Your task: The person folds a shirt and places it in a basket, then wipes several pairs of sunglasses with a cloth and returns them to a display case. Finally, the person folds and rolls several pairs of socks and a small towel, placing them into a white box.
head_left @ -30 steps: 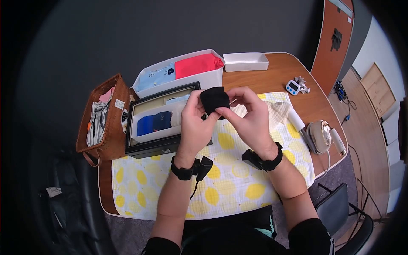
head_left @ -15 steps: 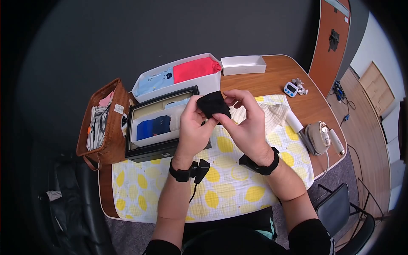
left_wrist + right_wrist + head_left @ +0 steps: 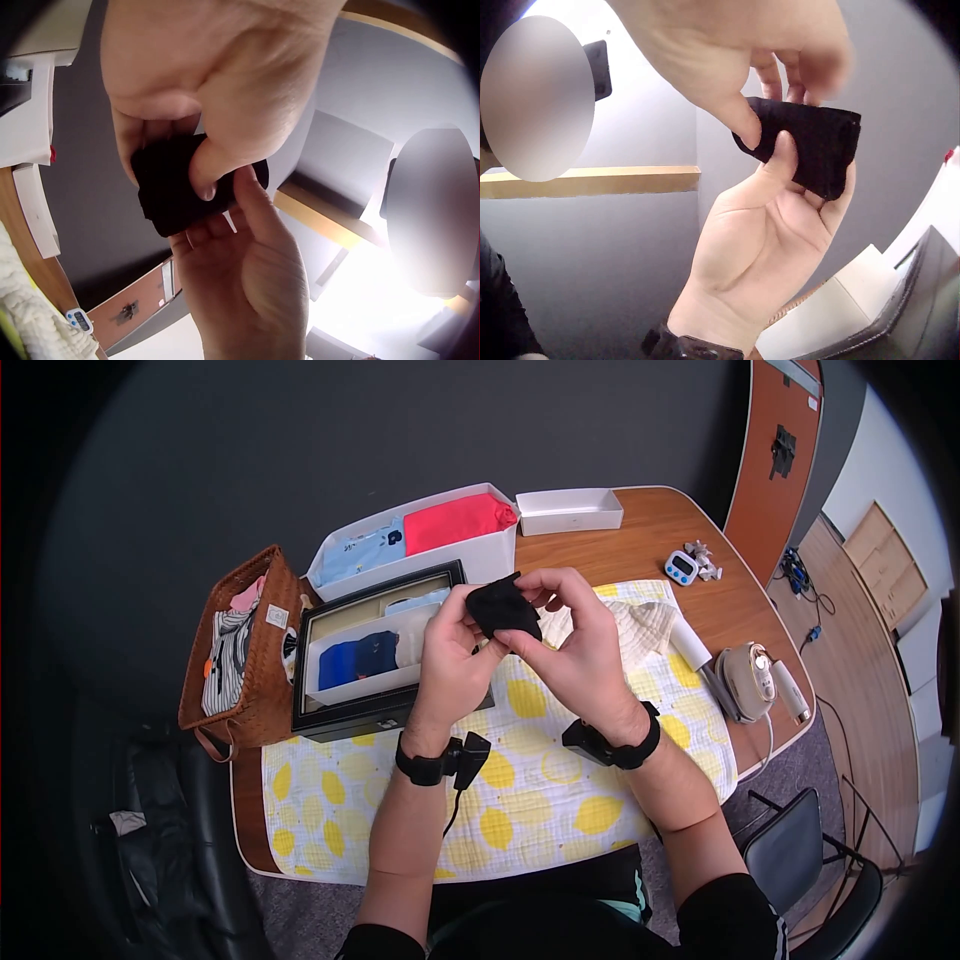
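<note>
A small folded piece of black fabric [image 3: 503, 608] is held between both hands, raised over the table. My left hand [image 3: 455, 655] pinches its left side, thumb on the near face and fingers behind. My right hand [image 3: 585, 650] grips the right side with the thumb at the lower edge. In the left wrist view both thumbs press side by side on the black fabric [image 3: 176, 180]. From the right wrist view, a corner of the black fabric [image 3: 832, 142] sticks out past the fingers.
A lemon-print cloth [image 3: 540, 820] covers much of the table. Left stand a wicker basket [image 3: 265, 700] of clothes and a black case [image 3: 360, 720] bearing a white box of folded garments. Behind are two white boxes. A timer [image 3: 681, 568] and garment steamer [image 3: 745, 685] sit right.
The black fabric has tilted a little in the hands, and its top right corner now shows as a point. Both hands keep their hold; the head view has shifted slightly.
</note>
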The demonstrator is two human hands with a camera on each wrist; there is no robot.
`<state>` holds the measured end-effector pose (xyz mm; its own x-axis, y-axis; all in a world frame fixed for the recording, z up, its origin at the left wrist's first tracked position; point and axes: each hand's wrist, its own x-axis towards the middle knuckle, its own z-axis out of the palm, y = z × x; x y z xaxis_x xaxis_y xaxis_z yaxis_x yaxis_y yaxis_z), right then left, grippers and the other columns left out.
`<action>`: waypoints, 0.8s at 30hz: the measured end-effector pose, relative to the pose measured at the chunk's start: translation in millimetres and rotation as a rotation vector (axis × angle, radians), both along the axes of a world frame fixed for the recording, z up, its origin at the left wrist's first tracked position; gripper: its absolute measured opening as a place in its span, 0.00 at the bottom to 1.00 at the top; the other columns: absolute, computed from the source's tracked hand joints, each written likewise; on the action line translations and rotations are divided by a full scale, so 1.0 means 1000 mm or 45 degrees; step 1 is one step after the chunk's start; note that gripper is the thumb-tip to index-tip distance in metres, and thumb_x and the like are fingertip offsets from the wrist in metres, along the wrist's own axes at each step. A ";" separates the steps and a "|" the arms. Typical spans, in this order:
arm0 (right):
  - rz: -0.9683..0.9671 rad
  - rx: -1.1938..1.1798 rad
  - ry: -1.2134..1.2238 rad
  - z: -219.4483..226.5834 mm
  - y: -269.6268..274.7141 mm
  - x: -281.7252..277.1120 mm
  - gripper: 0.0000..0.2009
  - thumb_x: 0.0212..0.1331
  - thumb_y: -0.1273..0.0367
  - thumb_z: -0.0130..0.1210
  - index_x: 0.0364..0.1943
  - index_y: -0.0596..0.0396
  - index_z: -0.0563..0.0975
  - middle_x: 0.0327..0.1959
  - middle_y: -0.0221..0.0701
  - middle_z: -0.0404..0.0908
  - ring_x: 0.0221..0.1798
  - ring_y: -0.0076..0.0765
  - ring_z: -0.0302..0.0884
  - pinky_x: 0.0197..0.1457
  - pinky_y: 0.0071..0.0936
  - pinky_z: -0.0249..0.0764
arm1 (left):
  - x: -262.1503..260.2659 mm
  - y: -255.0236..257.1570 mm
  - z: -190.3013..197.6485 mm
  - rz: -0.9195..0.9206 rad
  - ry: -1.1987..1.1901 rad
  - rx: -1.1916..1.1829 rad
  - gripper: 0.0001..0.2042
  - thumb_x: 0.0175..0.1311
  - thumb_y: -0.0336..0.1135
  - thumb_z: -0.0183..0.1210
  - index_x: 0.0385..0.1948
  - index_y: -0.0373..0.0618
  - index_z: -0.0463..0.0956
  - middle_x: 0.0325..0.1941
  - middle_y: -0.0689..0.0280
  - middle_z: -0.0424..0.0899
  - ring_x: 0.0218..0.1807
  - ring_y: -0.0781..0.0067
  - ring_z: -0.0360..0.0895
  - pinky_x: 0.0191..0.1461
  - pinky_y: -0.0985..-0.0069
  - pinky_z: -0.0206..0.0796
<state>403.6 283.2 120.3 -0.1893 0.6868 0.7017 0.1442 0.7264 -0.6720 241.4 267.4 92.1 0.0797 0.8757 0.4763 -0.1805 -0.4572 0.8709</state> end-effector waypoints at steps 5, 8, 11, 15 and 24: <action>0.037 -0.083 0.012 0.002 0.000 0.002 0.25 0.45 0.76 0.74 0.49 0.60 0.75 0.43 0.35 0.79 0.47 0.35 0.79 0.53 0.30 0.77 | 0.001 0.000 0.002 -0.019 0.012 -0.003 0.20 0.65 0.21 0.65 0.56 0.36 0.69 0.54 0.62 0.81 0.58 0.72 0.78 0.65 0.70 0.70; -0.012 -0.100 0.001 0.001 0.000 0.002 0.26 0.45 0.75 0.74 0.50 0.60 0.74 0.43 0.35 0.79 0.47 0.33 0.78 0.54 0.30 0.77 | 0.000 0.000 0.000 -0.016 0.009 -0.019 0.19 0.65 0.21 0.65 0.56 0.36 0.70 0.54 0.62 0.81 0.58 0.73 0.78 0.65 0.71 0.70; -0.001 -0.099 0.009 -0.001 0.001 0.001 0.26 0.44 0.75 0.75 0.50 0.59 0.75 0.43 0.35 0.79 0.47 0.34 0.79 0.54 0.30 0.77 | 0.001 0.000 0.000 0.003 0.007 -0.014 0.19 0.65 0.21 0.64 0.56 0.36 0.70 0.54 0.62 0.81 0.58 0.73 0.78 0.65 0.71 0.70; -0.021 -0.097 0.031 0.000 0.000 0.000 0.25 0.45 0.75 0.75 0.48 0.59 0.74 0.42 0.35 0.79 0.46 0.34 0.79 0.52 0.30 0.77 | 0.002 0.000 0.001 0.038 0.009 0.002 0.18 0.65 0.20 0.63 0.55 0.35 0.70 0.52 0.61 0.82 0.56 0.73 0.79 0.63 0.71 0.71; -0.045 -0.045 -0.030 0.000 0.001 0.001 0.22 0.45 0.76 0.74 0.45 0.59 0.75 0.40 0.35 0.78 0.44 0.36 0.78 0.50 0.31 0.76 | 0.002 0.000 0.001 0.060 0.022 0.000 0.16 0.65 0.18 0.61 0.53 0.35 0.70 0.51 0.61 0.83 0.55 0.74 0.80 0.62 0.72 0.72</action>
<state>404.9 284.0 120.3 -0.1804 0.7176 0.6726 0.1855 0.6964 -0.6933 243.7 267.0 93.2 0.0468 0.8786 0.4753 -0.1439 -0.4649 0.8736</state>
